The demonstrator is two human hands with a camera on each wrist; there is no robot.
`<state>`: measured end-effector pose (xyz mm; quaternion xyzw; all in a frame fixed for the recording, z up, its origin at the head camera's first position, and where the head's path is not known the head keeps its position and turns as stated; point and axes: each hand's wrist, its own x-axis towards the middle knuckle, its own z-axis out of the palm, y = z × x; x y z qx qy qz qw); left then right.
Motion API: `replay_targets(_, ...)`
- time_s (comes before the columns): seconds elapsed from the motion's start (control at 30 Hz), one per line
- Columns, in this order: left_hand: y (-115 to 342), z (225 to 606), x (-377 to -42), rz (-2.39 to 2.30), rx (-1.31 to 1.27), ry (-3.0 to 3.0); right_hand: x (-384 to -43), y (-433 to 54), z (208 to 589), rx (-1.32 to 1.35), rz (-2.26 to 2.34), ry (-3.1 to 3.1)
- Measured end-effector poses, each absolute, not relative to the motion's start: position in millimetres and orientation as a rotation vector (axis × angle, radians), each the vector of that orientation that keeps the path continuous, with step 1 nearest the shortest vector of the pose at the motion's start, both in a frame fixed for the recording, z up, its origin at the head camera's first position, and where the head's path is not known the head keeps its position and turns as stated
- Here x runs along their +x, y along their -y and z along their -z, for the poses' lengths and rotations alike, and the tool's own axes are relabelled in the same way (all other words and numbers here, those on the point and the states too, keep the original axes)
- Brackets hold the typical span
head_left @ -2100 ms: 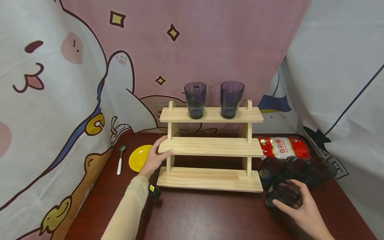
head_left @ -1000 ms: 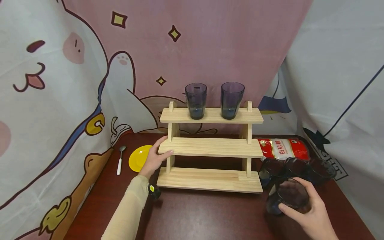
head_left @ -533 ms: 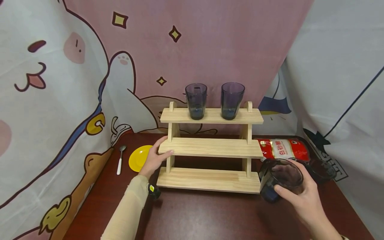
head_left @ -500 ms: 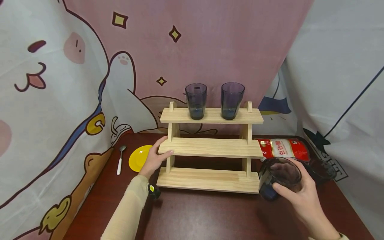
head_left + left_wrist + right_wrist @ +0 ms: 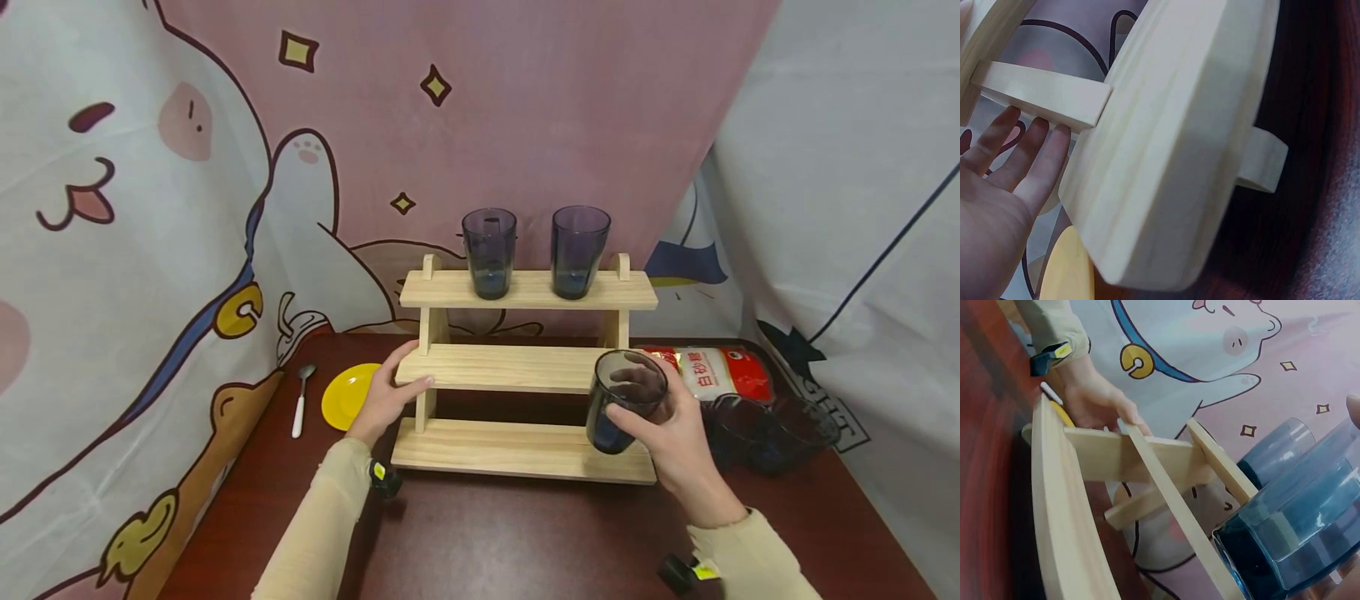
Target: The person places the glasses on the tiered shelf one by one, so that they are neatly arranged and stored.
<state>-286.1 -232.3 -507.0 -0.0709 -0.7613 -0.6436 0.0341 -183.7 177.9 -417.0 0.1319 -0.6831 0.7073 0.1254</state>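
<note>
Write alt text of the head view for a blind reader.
A person's right hand holds a dark glass in front of a three-tier wooden rack, while the left hand grips its middle shelf. Two more glasses stand on top; a yellow plate lies left.

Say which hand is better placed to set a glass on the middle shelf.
The right hand, most likely: it holds a glass near the right end of the middle shelf, while the left hand grips the rack on its left side.
</note>
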Motion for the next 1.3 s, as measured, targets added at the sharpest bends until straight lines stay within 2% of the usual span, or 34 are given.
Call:
replay_targets(0.77, 232, 509, -287, 1.959, -0.217, 2.347, -256, -98, 415, 0.525, -2.022, 2.073)
replay_targets(1.3, 233, 509, -288, 1.945, -0.22, 2.352, -280, -60, 411, 0.515, -2.063, 2.132)
